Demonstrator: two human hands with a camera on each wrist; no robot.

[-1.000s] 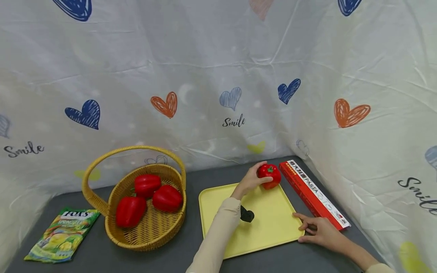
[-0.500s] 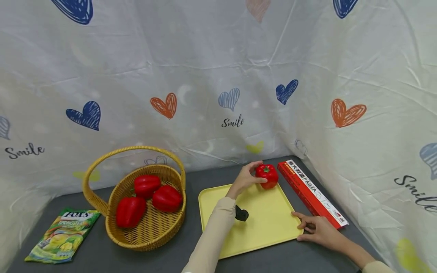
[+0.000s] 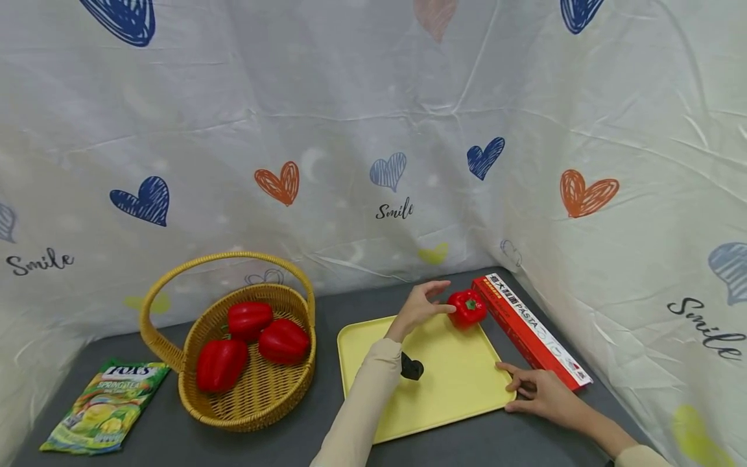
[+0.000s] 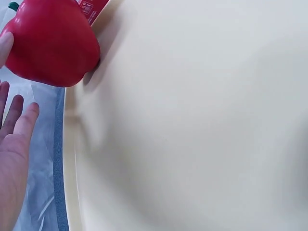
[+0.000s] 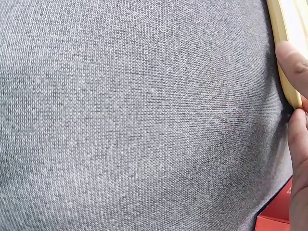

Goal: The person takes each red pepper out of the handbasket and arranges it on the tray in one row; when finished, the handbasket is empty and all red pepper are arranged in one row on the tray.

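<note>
left arm (image 3: 358, 405) outstretched | left hand (image 3: 415, 314) unclenched; thumb and fingers apart | right arm (image 3: 604, 432) angled inward (partly out of view) | right hand (image 3: 547, 394) pinching; fingers bent

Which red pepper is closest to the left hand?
The pepper at the far right corner of the tray, beside the pasta box; the other three peppers lie in the basket.

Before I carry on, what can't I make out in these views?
Head: part of the yellow tray, hidden by the left sleeve.
Head: fine print on the FOX'S packet, too small.
Left wrist: part of the left hand and red bell pepper, cut off by the frame edges.
Right wrist: most of the PASTA box, cut off below and hidden by the right hand.
</note>
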